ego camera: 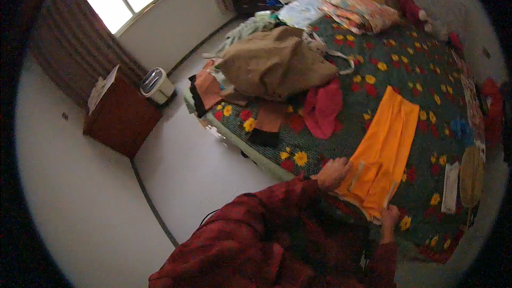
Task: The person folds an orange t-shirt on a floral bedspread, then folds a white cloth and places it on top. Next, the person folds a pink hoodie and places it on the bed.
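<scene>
A pair of orange trousers (pixel 390 140) is spread over a bed with a dark green floral cover (pixel 384 48). My left hand (pixel 334 173) grips the left edge of the trousers near the end closest to me. At the lower right corner of that same end, my right hand (pixel 390 218) pinches the fabric. Between my hands the cloth lies in a few soft folds, and the far end rests on the cover. A magenta garment (pixel 323 108) and a brown cloth piece with a black end (pixel 267 124) lie left of the trousers.
A large brown cloth or garment (pixel 276 64) is heaped on the bed, with folded bedding (pixel 360 10) behind. A white strip-shaped object (pixel 450 188) and a woven fan (pixel 472 176) lie at the right edge. A wooden cabinet (pixel 122 116) and a bin (pixel 157 85) stand on the left.
</scene>
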A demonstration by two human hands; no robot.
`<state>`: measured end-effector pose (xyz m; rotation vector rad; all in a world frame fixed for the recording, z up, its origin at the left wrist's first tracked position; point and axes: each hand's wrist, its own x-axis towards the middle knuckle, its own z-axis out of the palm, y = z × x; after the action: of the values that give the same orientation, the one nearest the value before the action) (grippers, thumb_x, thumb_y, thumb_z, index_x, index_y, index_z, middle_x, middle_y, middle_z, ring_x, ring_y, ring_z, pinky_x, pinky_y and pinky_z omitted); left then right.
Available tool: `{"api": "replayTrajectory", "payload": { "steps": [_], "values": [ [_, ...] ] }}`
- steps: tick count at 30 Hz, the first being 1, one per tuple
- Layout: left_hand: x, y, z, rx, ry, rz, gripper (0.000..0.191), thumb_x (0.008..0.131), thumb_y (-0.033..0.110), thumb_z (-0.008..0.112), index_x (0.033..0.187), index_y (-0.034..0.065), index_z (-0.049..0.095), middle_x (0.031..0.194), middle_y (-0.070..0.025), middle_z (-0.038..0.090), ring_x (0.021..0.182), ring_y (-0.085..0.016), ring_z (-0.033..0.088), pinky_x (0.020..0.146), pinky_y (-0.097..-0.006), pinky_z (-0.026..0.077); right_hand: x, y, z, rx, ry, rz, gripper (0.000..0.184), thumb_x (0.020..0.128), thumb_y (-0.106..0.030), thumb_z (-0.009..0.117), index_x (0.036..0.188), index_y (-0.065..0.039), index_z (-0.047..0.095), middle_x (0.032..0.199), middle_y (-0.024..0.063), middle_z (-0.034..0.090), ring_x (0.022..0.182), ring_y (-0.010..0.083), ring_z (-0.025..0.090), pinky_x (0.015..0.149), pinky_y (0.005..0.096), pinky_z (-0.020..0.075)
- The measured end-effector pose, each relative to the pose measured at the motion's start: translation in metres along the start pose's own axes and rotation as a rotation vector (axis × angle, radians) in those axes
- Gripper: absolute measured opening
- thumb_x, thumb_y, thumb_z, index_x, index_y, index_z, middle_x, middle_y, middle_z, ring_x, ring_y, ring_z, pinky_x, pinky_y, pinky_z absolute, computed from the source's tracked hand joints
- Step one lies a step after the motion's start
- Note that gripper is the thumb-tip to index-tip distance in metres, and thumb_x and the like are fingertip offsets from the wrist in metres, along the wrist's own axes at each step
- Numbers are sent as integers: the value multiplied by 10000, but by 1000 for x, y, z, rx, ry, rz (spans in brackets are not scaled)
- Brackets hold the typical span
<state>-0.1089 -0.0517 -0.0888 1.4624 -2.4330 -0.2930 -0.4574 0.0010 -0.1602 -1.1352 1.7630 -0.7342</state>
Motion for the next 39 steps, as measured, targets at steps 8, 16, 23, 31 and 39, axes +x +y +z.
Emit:
{"api": "replayTrajectory", "payload": {
  "steps": [8,16,23,31,39],
  "values": [
    [-1,-11,-13,14,-101,204,483,901,131,470,1375,42,446,1385,-227,410,1046,-327,569,852,-422,485,-13,-44,-18,224,-25,-17,547,881,-35,570,1405,45,433,1113,143,636,998,225,605,826,361,490],
    [9,-8,-30,409,76,620,514,916,298,473,1396,116,451,1544,-184,277,1368,-361,350,1036,-536,369,-46,-76,-26,-785,-145,-844,587,830,47,538,1407,8,439,1181,212,555,1036,379,565,849,425,490],
    [21,-23,-19,469,75,768,495,904,266,476,1381,132,456,1516,-165,317,1444,-338,228,1104,-656,202,5,-30,-27,-781,-103,-1144,400,814,-18,575,1213,4,571,1178,200,575,1055,402,570,891,465,497],
    [47,-22,-39,289,-314,641,531,865,159,552,1387,131,455,1537,-172,292,1456,-306,231,1131,-616,171,18,-55,-21,-722,-14,-1007,322,844,-40,567,1160,-79,613,1136,154,569,1036,345,555,875,460,489],
    [61,-17,-52,-3,-423,547,472,840,85,587,1310,86,539,1506,-175,350,1436,-297,282,1144,-566,193,17,-86,-36,-580,-20,-1059,266,851,-12,529,1096,-27,631,1377,178,506,1297,368,461,1112,479,330]
  ]
}}
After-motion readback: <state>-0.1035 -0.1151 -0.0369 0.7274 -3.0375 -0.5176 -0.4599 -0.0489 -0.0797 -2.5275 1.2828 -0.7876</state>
